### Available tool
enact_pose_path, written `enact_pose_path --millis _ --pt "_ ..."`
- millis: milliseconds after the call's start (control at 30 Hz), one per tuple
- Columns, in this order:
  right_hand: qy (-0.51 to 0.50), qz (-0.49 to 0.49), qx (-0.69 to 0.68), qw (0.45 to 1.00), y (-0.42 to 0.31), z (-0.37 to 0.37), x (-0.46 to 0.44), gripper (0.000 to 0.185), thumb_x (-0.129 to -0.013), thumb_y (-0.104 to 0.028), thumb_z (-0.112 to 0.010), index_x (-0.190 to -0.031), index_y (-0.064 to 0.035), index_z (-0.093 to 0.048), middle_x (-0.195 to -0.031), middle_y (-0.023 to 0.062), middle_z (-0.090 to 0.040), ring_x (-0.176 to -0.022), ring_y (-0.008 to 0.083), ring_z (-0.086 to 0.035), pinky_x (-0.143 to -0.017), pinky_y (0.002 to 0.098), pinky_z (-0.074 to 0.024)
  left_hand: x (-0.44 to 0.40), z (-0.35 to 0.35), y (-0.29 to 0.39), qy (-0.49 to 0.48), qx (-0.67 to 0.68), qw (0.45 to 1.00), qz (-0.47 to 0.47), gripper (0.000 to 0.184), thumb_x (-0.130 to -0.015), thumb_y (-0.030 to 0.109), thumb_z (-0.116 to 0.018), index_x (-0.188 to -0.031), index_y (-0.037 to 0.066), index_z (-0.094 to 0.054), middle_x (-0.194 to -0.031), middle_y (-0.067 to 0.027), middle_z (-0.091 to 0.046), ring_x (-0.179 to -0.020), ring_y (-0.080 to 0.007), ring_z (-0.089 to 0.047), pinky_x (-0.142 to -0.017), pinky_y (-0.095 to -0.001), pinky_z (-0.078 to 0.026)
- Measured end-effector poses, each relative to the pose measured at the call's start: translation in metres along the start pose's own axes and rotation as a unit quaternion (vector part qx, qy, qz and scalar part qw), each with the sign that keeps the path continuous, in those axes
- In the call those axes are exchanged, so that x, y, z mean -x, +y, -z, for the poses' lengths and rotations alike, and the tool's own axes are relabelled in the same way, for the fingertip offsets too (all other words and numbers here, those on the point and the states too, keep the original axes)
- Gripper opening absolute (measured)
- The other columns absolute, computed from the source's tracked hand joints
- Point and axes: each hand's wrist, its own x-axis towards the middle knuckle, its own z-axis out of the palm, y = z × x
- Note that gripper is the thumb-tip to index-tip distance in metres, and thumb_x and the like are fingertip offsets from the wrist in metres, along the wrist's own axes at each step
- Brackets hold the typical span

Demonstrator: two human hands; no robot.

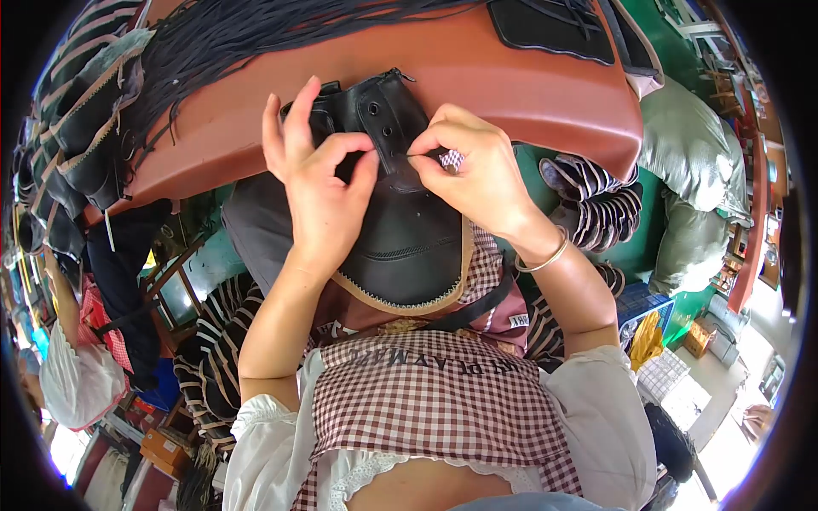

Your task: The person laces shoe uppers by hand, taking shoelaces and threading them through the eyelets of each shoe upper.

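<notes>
A black leather shoe upper (400, 247) with eyelets and a stitched tan edge lies between my hands, its top part resting against the brown table (528, 77). My left hand (328, 183) is at the left of the eyelet strip, thumb and index finger pinched together and the other fingers raised. On the other side, my right hand (473, 166) pinches at the strip's right edge, with a bit of checked cloth (452, 159) showing between its fingers. Whatever lies between either pair of fingertips is too small to make out.
Many dark laces (247, 34) spread over the table's back left. A black leather piece (550, 30) lies at its back right. Stacked shoe uppers (94, 128) stand at left, others (596, 204) at right. Pale green sacks (682, 153) are farther right. Another person's arm (64, 298) shows at left.
</notes>
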Motion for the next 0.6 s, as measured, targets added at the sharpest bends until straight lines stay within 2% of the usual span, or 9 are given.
enact_pose_path --millis 67,100,167,267,367,433,567,600 --pt "-0.005 -0.033 0.002 0.999 0.001 -0.002 0.002 0.008 -0.069 -0.004 -0.068 -0.076 -0.0038 -0.065 -0.077 0.0077 -0.058 -0.066 0.0275 -0.058 -0.058 0.0364 -0.0463 0.001 0.000 0.002 -0.039 -0.003 0.999 -0.010 0.015 -0.067 0.004 -0.075 -0.077 0.012 -0.068 -0.149 -0.0091 -0.034 -0.139 -0.0447 -0.017 -0.110 -0.0553 -0.017" --pt "0.007 -0.021 -0.001 1.000 0.002 -0.003 0.002 0.008 -0.069 -0.005 -0.068 -0.076 -0.0042 -0.065 -0.076 0.0075 -0.057 -0.066 0.0273 -0.059 -0.058 0.0365 -0.0462 0.001 0.000 0.002 -0.042 -0.002 0.999 -0.008 0.015 -0.067 0.004 -0.075 -0.077 0.012 -0.068 -0.149 -0.0091 -0.034 -0.139 -0.0447 -0.017 -0.110 -0.0553 -0.017" --pt "0.021 -0.011 -0.004 1.000 0.004 -0.004 0.003 0.008 -0.069 -0.005 -0.068 -0.076 -0.0046 -0.065 -0.076 0.0072 -0.057 -0.066 0.0270 -0.059 -0.058 0.0365 -0.0462 -0.001 0.001 0.001 -0.052 -0.016 0.997 -0.051 0.015 -0.066 0.004 -0.075 -0.077 0.012 -0.068 -0.152 -0.0100 -0.031 -0.140 -0.0467 -0.014 -0.108 -0.0621 -0.016" --pt "0.017 0.000 0.015 1.000 0.007 -0.008 0.001 0.008 -0.068 -0.005 -0.069 -0.075 -0.0053 -0.064 -0.075 0.0066 -0.057 -0.068 0.0267 -0.059 -0.058 0.0372 -0.0466 -0.002 0.004 0.005 -0.069 -0.044 0.995 -0.058 0.014 -0.066 0.005 -0.075 -0.077 0.011 -0.068 -0.152 -0.0106 -0.030 -0.140 -0.0477 -0.011 -0.105 -0.0670 -0.015" --pt "0.037 0.051 0.072 0.995 0.007 -0.010 -0.002 0.009 -0.067 -0.004 -0.068 -0.073 -0.0058 -0.062 -0.074 0.0057 -0.055 -0.069 0.0260 -0.058 -0.058 0.0376 -0.0472 -0.005 0.007 0.007 -0.085 -0.060 0.992 -0.069 0.013 -0.067 0.005 -0.075 -0.076 0.011 -0.068 -0.152 -0.0109 -0.029 -0.141 -0.0481 -0.010 -0.104 -0.0699 -0.016" --pt "0.059 0.100 0.112 0.987 0.004 -0.010 -0.002 0.012 -0.066 0.002 -0.068 -0.075 -0.0036 -0.062 -0.072 0.0073 -0.053 -0.066 0.0264 -0.056 -0.058 0.0352 -0.0458 -0.005 0.008 0.009 -0.086 -0.066 0.992 -0.070 0.013 -0.067 0.005 -0.075 -0.076 0.011 -0.068 -0.152 -0.0109 -0.029 -0.141 -0.0480 -0.010 -0.104 -0.0699 -0.016" --pt "0.052 0.094 0.110 0.988 0.002 -0.011 -0.002 0.014 -0.064 0.001 -0.069 -0.075 -0.0042 -0.061 -0.072 0.0071 -0.053 -0.066 0.0266 -0.056 -0.058 0.0359 -0.0463 -0.006 0.005 0.011 -0.077 -0.078 0.991 -0.080 0.013 -0.066 0.004 -0.073 -0.075 0.010 -0.067 -0.152 -0.0101 -0.030 -0.141 -0.0473 -0.012 -0.103 -0.0702 -0.017" --pt "0.044 0.118 0.170 0.977 -0.001 -0.013 -0.003 0.013 -0.063 -0.002 -0.069 -0.073 -0.0060 -0.061 -0.073 0.0057 -0.054 -0.068 0.0257 -0.057 -0.058 0.0362 -0.0469 -0.007 0.004 0.013 -0.078 -0.078 0.991 -0.079 0.013 -0.066 0.004 -0.073 -0.075 0.010 -0.067 -0.152 -0.0101 -0.030 -0.141 -0.0473 -0.012 -0.103 -0.0702 -0.017"
